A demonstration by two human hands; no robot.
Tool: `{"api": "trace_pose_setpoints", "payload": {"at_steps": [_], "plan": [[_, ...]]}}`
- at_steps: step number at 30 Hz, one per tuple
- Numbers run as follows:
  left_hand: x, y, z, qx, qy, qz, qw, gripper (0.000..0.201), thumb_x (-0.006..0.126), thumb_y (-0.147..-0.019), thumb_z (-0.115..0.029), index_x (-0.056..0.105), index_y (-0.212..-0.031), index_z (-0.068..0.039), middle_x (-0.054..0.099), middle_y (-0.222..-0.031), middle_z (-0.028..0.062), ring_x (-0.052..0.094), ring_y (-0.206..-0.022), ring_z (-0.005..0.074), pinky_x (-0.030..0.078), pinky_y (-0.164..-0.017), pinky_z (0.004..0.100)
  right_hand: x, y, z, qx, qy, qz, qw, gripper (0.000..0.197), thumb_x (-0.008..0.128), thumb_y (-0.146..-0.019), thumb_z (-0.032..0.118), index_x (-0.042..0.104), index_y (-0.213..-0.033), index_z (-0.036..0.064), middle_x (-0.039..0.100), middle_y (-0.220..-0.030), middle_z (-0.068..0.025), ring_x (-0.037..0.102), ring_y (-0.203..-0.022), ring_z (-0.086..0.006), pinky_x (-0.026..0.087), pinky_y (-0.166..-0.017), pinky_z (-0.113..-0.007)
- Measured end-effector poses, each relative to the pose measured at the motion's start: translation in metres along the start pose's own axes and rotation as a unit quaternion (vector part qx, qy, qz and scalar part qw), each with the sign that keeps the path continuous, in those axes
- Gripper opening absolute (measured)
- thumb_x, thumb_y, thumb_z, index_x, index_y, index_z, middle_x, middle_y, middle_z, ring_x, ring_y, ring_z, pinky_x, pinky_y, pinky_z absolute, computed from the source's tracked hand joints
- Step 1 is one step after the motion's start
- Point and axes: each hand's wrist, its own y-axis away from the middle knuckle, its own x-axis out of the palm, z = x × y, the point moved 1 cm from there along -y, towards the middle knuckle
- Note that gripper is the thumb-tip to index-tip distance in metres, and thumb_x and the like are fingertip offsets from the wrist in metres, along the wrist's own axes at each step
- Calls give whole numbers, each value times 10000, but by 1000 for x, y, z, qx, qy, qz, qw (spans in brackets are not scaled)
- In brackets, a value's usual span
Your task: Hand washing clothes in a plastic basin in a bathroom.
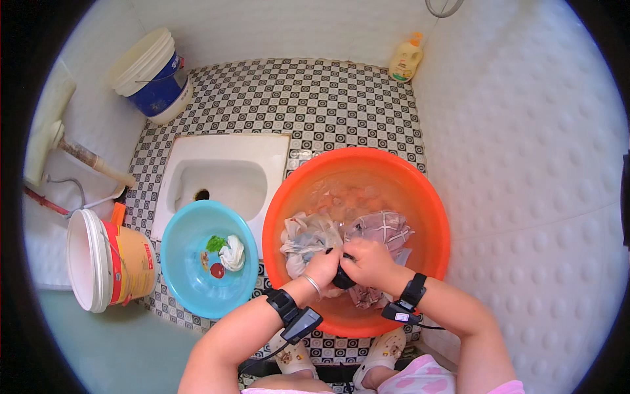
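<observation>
A large orange basin [441, 226] of water stands on the tiled floor in front of me. Over its near half, my left hand [323, 270] and my right hand [369, 260] are close together, both closed on a small black cloth [342, 278]. What kind of garment it is does not show, as my fingers cover much of it. Beside my left hand, whitish wet fabric [303, 235] lies bunched in the water. A pinkish checked cloth [382, 226] floats just beyond my right hand, and part of it emerges below the hands.
Left of the orange basin, a light blue basin [190, 289] holds a twisted white cloth [231, 253]. It overlaps a white squat toilet [279, 154]. Two buckets, one yellow and red [134, 266], one blue and white [161, 85], stand at the left. A yellow bottle [405, 60] stands in the far corner.
</observation>
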Motion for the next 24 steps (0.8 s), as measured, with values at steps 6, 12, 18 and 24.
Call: {"api": "trace_pose_setpoints", "payload": {"at_steps": [6, 12, 18, 24], "plan": [[-39, 1, 31, 65, -51, -36, 996, 363, 464, -917, -345, 562, -1067, -29, 625, -874, 80, 617, -700, 166, 502, -521, 318, 20, -6, 6, -65, 50, 129, 988, 234, 539, -818, 288, 596, -874, 68, 613, -769, -156, 606, -654, -370, 499, -567, -465], [-75, 69, -25, 385, -175, -299, 855, 335, 585, -884, -313, 539, -964, 9, 600, -870, 151, 582, -833, 237, 454, -755, 339, 15, -45, 29, -64, 47, 101, 992, 468, 542, -862, 390, 475, -1224, 100, 556, -1123, -182, 590, -948, -357, 509, -737, -444], [-162, 82, -29, 359, -306, -510, 720, 356, 690, -775, -246, 521, -964, 4, 573, -932, 200, 561, -851, 317, 452, -794, 389, 39, -52, -13, -50, 107, 143, 983, 549, 629, -808, 307, 446, -1295, 132, 543, -1162, -168, 585, -983, -355, 510, -783, -432], [-202, 67, 5, 55, -352, -383, 852, 532, 680, -742, -307, 512, -1149, -7, 473, -1212, 310, 441, -1161, 411, 376, -977, 379, 51, -29, -37, -19, 185, 374, 909, 701, 675, -764, 323, 370, -1381, 192, 387, -1390, -140, 454, -1194, -380, 426, -959, -456]]}}
